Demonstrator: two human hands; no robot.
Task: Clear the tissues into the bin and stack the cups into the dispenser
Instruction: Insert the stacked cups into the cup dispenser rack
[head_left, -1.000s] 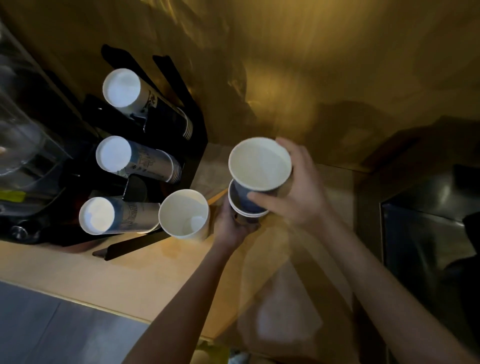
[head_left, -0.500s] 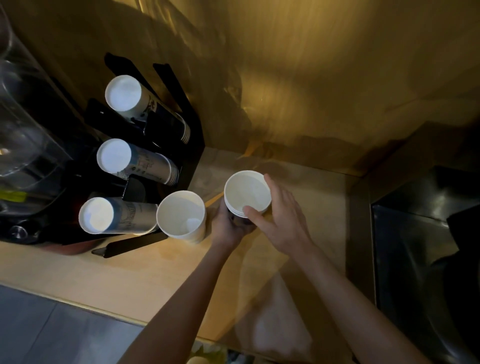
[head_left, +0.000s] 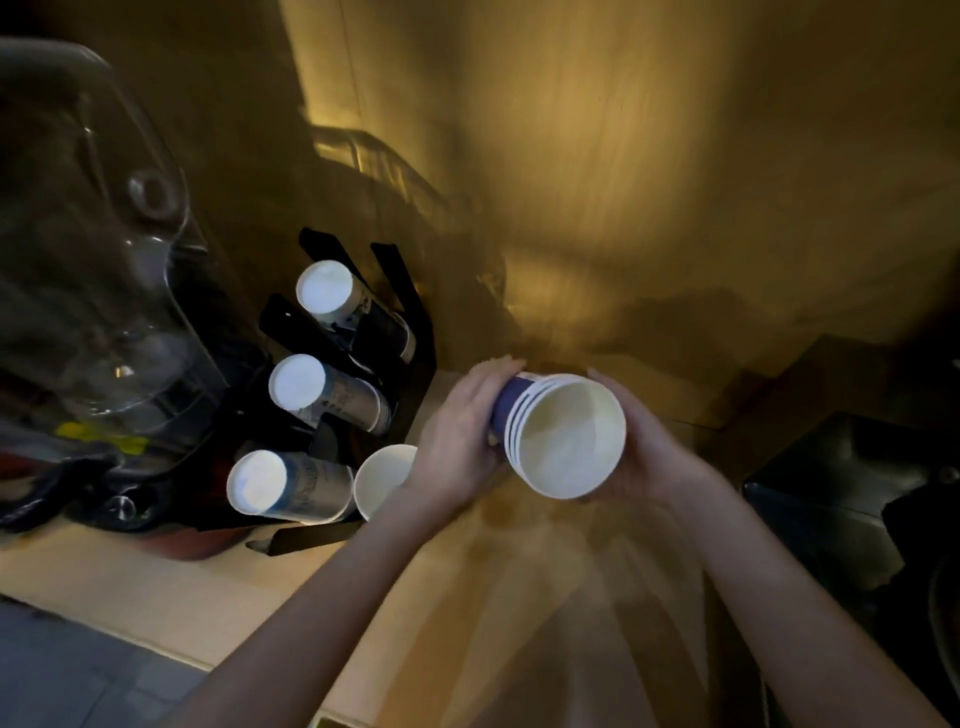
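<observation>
I hold a nested stack of blue paper cups tipped on its side above the counter, its white mouth turned toward me. My left hand wraps the blue base end. My right hand cups the rim end from the right. To the left stands the black cup dispenser with three rows of cups lying bottoms out: top, middle, bottom. One single white cup stands upright on the counter beside the dispenser, partly hidden by my left wrist. No tissues or bin are in view.
A clear plastic container and dark clutter fill the far left. The wooden counter runs below the dispenser, its front edge at lower left. A dark box-like surface sits at the right. A wooden wall rises behind.
The stack was upright on the counter with both hands pressing it together. Now it is lifted and tipped sideways, mouth toward me, and the camera view has shifted right and down.
</observation>
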